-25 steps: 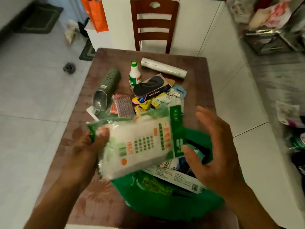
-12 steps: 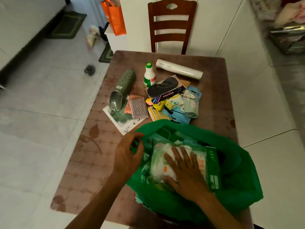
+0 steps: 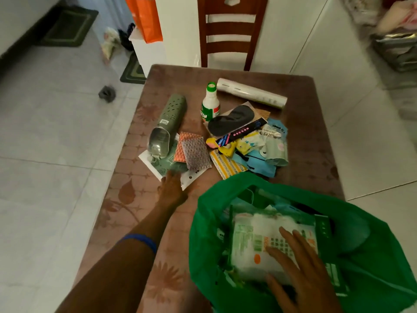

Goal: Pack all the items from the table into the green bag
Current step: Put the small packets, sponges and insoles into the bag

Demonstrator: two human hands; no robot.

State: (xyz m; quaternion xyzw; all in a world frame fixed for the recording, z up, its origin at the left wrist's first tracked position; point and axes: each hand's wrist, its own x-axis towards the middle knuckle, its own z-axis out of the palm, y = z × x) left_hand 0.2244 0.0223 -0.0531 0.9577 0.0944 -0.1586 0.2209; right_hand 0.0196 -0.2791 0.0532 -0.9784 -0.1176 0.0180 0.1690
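Note:
The green bag (image 3: 372, 240) lies open at the table's near right. Inside it sits a white and green packet (image 3: 259, 233), and my right hand (image 3: 300, 269) rests flat on it, fingers spread. My left hand (image 3: 172, 188) stretches forward over the table, its fingertips at the near edge of a white and green card (image 3: 158, 164). On that card lie a grey-green perforated case (image 3: 170, 122) and two scouring pads (image 3: 193, 151). Further right are a green-capped bottle (image 3: 210, 102), a white roll (image 3: 250, 92), a black eye mask (image 3: 232, 119) and a heap of small colourful packets (image 3: 252, 152).
The brown table (image 3: 140, 211) has its left edge next to a tiled floor. A wooden chair (image 3: 230, 30) stands at the far side. An orange bag (image 3: 144, 16) hangs at the back left. White cabinets run along the right.
The white and green packet went from both hands down into the bag. My left hand then left the bag's rim and reached forward to the card. My right hand stays on the packet.

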